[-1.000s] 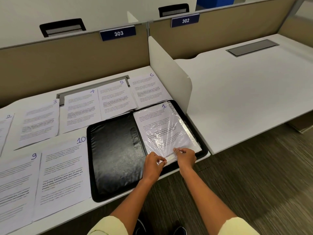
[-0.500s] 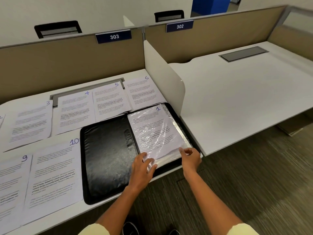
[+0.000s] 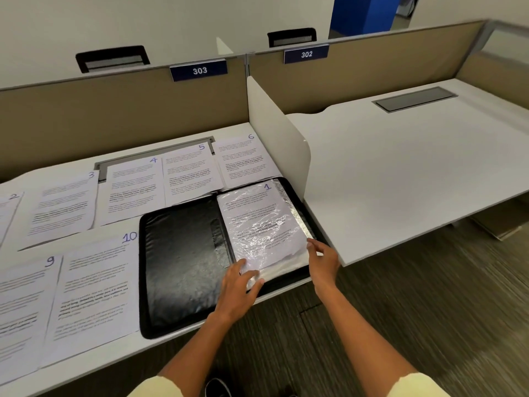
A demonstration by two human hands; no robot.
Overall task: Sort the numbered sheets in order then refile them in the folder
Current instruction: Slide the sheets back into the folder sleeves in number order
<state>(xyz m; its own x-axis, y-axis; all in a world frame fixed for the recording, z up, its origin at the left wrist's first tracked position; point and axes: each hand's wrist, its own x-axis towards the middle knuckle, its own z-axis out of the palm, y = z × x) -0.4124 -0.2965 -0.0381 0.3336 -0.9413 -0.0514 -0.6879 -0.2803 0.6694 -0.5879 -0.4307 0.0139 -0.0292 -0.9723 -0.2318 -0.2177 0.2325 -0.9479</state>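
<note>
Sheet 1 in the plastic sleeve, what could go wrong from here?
Sheet 1 lies slightly askew in the crinkled plastic sleeve; pushing it further may buckle its near corner by the left hand. The folder overhangs the desk edge, so pressing with the right hand might tip it.

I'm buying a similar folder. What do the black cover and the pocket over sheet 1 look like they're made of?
Folder cover: likely faux leather or vinyl, black with a soft sheen and a padded, stitched edge. Pocket: thin clear plastic film, glossy and crinkled, with sheet 1's text showing through.
</note>
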